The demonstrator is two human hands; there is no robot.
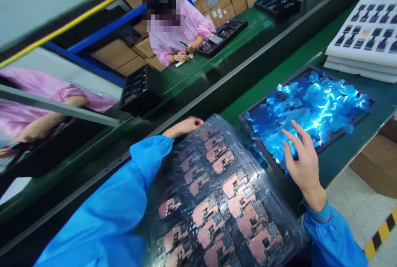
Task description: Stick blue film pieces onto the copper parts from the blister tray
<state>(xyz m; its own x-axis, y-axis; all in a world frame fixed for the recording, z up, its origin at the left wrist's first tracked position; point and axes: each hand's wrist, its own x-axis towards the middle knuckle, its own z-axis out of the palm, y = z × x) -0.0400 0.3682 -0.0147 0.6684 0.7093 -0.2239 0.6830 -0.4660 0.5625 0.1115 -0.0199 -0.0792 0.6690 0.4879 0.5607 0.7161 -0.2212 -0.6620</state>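
A clear plastic tray point(214, 192) with several circuit boards point(237, 184), copper-pink and black, in its pockets fills the near middle. My left hand point(187, 126) is at the tray's far left edge, fingers curled over the rim and partly hidden. My right hand point(302, 161) holds nothing. Its fingers are apart, pointing up and left, in front of a dark shallow tray point(281, 167) heaped with crumpled pieces of shiny blue film point(313, 105). Whether any fingertip touches the film I cannot tell.
Foam sheets point(359, 58) with rows of dark parts are stacked on the green bench at the right. Beyond a long rail point(223, 78), a person in pink point(181, 31) works beside black trays point(221, 39). Other workers' hands show at left and top. Cardboard boxes point(118, 56) stand behind.
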